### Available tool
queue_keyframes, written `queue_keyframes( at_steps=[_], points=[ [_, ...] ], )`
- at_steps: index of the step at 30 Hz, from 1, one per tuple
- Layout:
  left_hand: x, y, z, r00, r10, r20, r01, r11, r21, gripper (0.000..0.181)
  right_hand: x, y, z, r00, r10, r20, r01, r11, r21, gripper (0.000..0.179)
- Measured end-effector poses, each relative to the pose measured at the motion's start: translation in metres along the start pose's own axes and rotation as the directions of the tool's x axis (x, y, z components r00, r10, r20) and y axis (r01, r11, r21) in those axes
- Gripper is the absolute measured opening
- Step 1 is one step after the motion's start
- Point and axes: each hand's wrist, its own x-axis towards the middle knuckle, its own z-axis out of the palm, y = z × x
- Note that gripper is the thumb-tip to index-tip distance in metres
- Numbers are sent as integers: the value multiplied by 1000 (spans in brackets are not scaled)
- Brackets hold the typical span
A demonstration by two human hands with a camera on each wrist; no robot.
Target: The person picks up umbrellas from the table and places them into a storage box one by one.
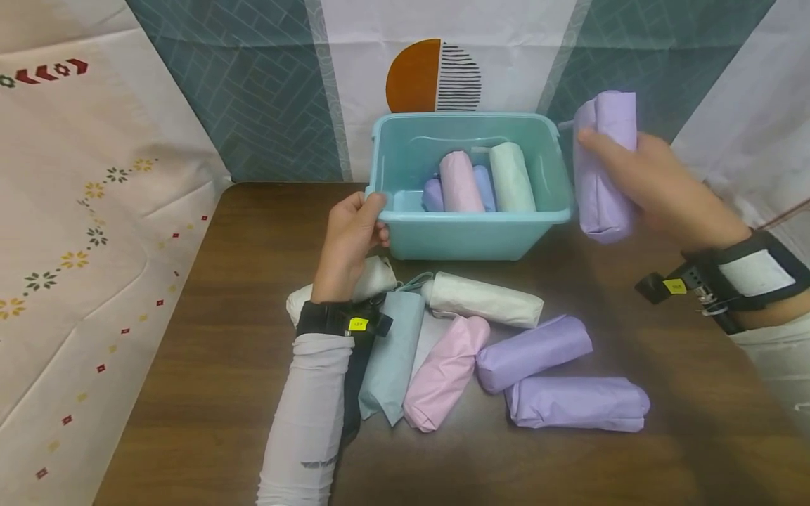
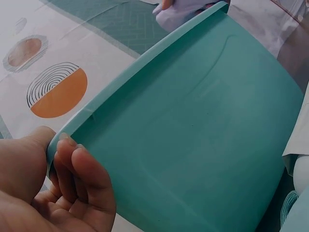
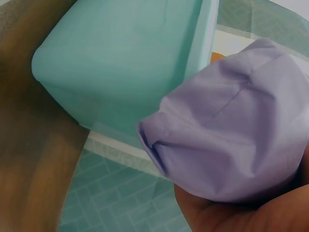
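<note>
Lilac, cylinder-shaped fabric bundle [image 1: 598, 188] is gripped in the right hand [image 1: 673, 186], just off the three o'clock side of the turquoise plastic bin [image 1: 452, 240]; the left hand [image 1: 349, 239] pinches the bin's rim [image 1: 468, 216] near nine o'clock. Best, probably, to steady that rim and clear it before tilting the bundle inward.

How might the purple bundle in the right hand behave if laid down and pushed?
The purple bundle is probably fairly firm, since it stands straight in the right hand without drooping. Its creased cover suggests a yielding surface. Being long and roughly rounded, it might roll.
</note>
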Motion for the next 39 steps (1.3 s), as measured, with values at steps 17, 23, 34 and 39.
queue_keyframes(
  at_steps=[17,23,34,39],
  points=[
    [1,0,-1,1000,3,1,-3,1000,-1,20,3,-23,-3,983,17,184,24,976,-217,80],
    [0,0,-2,1000,-3,2,3,1000,-3,21,13,-36,-2,968,29,247,47,954,-296,82],
    [1,1,-1,1000,1,10,-1,1000,-4,21,21,-52,3,944,10,330,126,914,-386,74],
    [0,0,-1,1000,-4,4,4,1000,4,22,26,-55,8,941,14,339,122,918,-378,73]
  ],
)
